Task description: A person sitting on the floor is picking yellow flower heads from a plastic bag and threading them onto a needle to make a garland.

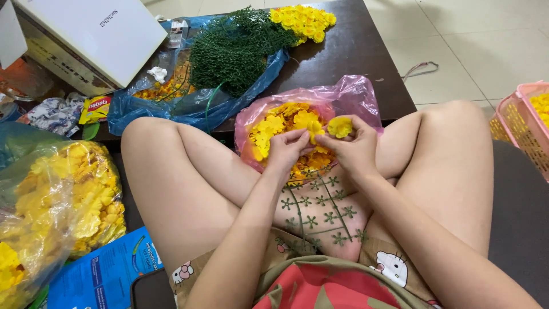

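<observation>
— What lies beyond?
— I see a white box point(94, 37), green stems point(237, 46) on a blue bag point(143, 109), the dark table point(354, 51), a pink basket point(523, 123).

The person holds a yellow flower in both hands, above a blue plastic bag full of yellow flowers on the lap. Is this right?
Not quite. The head view shows the left hand and right hand holding the yellow flower above a pink plastic bag, not a blue one; the rest is right.
</observation>
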